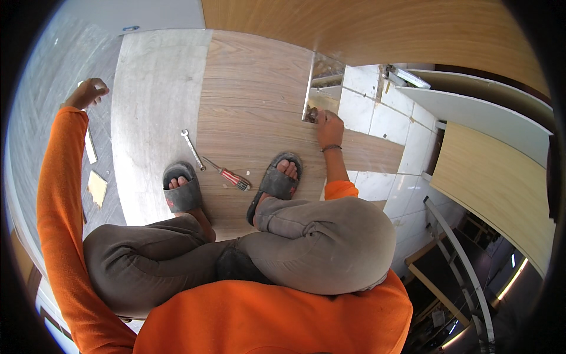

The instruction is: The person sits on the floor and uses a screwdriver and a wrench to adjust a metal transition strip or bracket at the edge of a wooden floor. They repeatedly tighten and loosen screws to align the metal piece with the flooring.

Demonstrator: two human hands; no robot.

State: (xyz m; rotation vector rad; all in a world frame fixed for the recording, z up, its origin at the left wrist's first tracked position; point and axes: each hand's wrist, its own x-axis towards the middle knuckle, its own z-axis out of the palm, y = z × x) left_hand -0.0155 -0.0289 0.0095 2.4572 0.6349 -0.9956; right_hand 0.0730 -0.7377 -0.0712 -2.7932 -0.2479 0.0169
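Observation:
Off to the far left, my left hand [88, 93] hangs with loosely curled fingers and nothing visible in them. Below it a narrow white strip [90, 146] lies on the grey floor. My right hand [330, 128] is closed at the near corner of a shiny, mirror-like panel [326, 97] with a pale edge. Its fingertips meet a small dark brown piece [312, 113] whose kind I cannot make out. Between and ahead of my sandalled feet lie a wrench [192, 148] and a screwdriver [227, 173] with a red and clear handle.
Wood-grain planks [256, 88] cover part of the white tile floor [389, 121]. A large wooden panel [383, 26] rises ahead. Pale boards [495, 177] and a curved metal frame [457, 253] stand at the right. A broken yellowish piece [97, 187] lies at the left.

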